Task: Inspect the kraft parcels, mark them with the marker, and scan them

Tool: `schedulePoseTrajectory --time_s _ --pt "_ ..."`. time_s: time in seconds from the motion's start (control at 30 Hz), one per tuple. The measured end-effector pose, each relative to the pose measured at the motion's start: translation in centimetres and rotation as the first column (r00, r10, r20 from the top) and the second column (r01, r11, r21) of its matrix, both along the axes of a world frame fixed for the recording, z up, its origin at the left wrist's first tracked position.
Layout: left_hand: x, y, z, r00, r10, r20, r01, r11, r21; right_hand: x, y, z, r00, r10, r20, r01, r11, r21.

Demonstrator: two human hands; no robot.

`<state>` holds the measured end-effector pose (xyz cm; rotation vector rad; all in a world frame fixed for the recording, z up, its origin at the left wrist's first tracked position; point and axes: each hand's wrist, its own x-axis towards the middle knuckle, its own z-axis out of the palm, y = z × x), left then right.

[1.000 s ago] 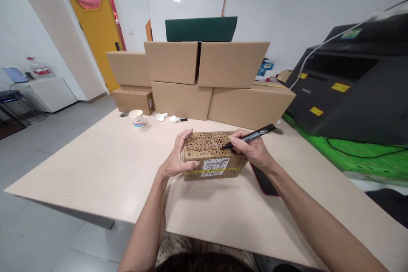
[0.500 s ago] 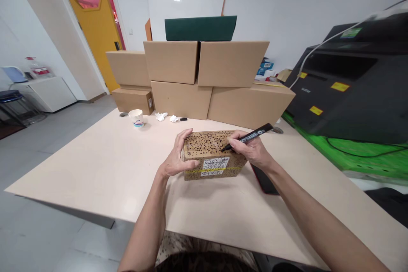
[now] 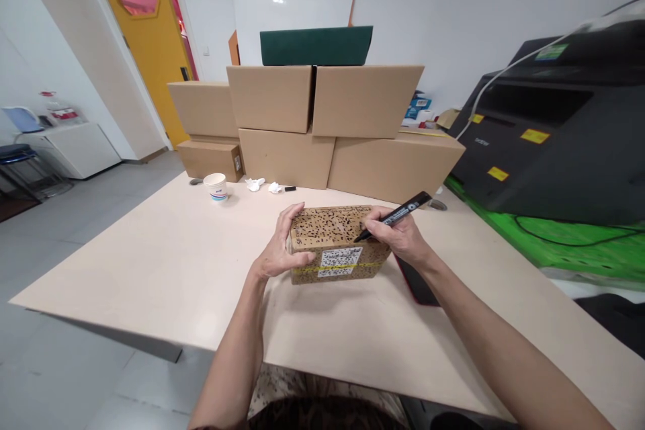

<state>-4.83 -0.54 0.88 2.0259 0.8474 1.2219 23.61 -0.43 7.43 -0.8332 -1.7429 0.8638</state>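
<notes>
A small cardboard box [image 3: 327, 228] covered in black marks stands on the table in front of me, with a white label [image 3: 340, 261] and a yellow line on its near side. My left hand [image 3: 282, 248] grips its left end, fingers behind and thumb across the near face. In my right hand [image 3: 400, 235] is a black marker pen [image 3: 398, 213], uncapped and slanted, its tip at the top face near the front edge. A dark phone-like slab with a red edge [image 3: 419, 285] lies partly under my right wrist.
Behind stand several stacked cardboard boxes [image 3: 287, 158], topped by a dark green box [image 3: 316, 47]. A paper cup [image 3: 216, 188], crumpled tissues [image 3: 255, 184] and a small black cap [image 3: 290, 189] lie at the back left. A big dark printer [image 3: 524, 127] stands at right.
The marker tip has shifted slightly to the right along the box top. My left hand and the box have stayed in place.
</notes>
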Motion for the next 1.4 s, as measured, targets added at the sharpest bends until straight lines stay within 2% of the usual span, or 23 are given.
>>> schedulePoseTrajectory --time_s 0.13,0.2,0.33,0.5,0.73,0.83,0.93,1.0,1.07,1.1,1.13,1.17,1.2,1.27,1.33,1.4 --pt "0.0 0.1 0.0 1.0 -0.006 -0.002 0.006 1.0 0.014 0.1 0.2 -0.5 0.972 -0.079 -0.223 0.057 0.993 -0.103" --pt "0.0 0.1 -0.1 1.0 -0.011 -0.003 0.011 1.0 0.017 0.3 0.3 -0.8 0.954 -0.122 -0.274 0.088 0.987 -0.131" --pt "-0.1 0.2 -0.1 1.0 -0.016 -0.008 0.016 0.999 0.029 0.8 0.3 -1.2 0.956 -0.142 -0.258 0.121 0.988 -0.097" --pt "-0.1 0.2 -0.2 1.0 -0.02 -0.004 0.021 0.999 0.043 1.2 0.0 -1.1 0.988 -0.104 -0.115 0.107 0.994 0.018" --pt "-0.2 0.3 -0.4 1.0 -0.009 0.005 0.009 0.999 0.052 0.3 0.1 -1.2 0.92 -0.172 -0.353 0.128 0.981 -0.146" --pt "-0.2 0.3 -0.5 1.0 -0.018 0.013 0.017 0.999 0.046 0.2 0.4 -1.1 0.868 -0.26 -0.423 0.233 0.965 -0.117" --pt "0.0 0.4 -0.7 1.0 0.003 0.021 -0.004 0.999 0.047 1.7 1.2 -1.7 0.777 -0.438 -0.452 0.461 0.885 -0.067" --pt "0.3 0.4 -0.9 0.999 0.034 0.035 -0.035 0.999 0.03 3.7 1.8 -2.8 0.74 -0.562 -0.37 0.599 0.8 -0.015" --pt "0.6 0.3 -1.1 0.997 0.051 0.056 -0.051 0.999 -0.004 6.0 2.1 -4.7 0.729 -0.665 -0.161 0.683 0.724 0.098" --pt "0.7 0.3 -1.1 0.996 0.05 0.07 -0.048 0.999 -0.024 7.0 2.0 -5.7 0.724 -0.688 -0.048 0.686 0.709 0.163" --pt "0.8 0.3 -1.2 0.995 0.043 0.087 -0.039 0.998 -0.046 7.9 1.9 -6.8 0.729 -0.681 0.066 0.656 0.723 0.217" --pt "0.9 0.2 -1.2 0.994 0.032 0.107 -0.025 0.997 -0.067 8.4 1.6 -7.9 0.734 -0.643 0.218 0.593 0.764 0.254" --pt "1.0 0.2 -1.2 0.991 0.021 0.131 -0.009 0.996 -0.087 8.7 1.1 -8.8 0.711 -0.585 0.39 0.525 0.811 0.258" --pt "1.0 0.1 -1.2 0.985 0.006 0.173 0.015 0.993 -0.121 8.4 0.2 -10.3 0.61 -0.433 0.664 0.402 0.891 0.212" --pt "1.1 0.0 -1.1 0.979 0.003 0.203 0.03 0.987 -0.155 7.4 -0.6 -11.0 0.533 -0.296 0.793 0.299 0.942 0.151" --pt "1.1 0.0 -1.0 0.974 -0.003 0.225 0.048 0.98 -0.195 6.3 -1.0 -11.2 0.51 -0.226 0.83 0.245 0.963 0.112"
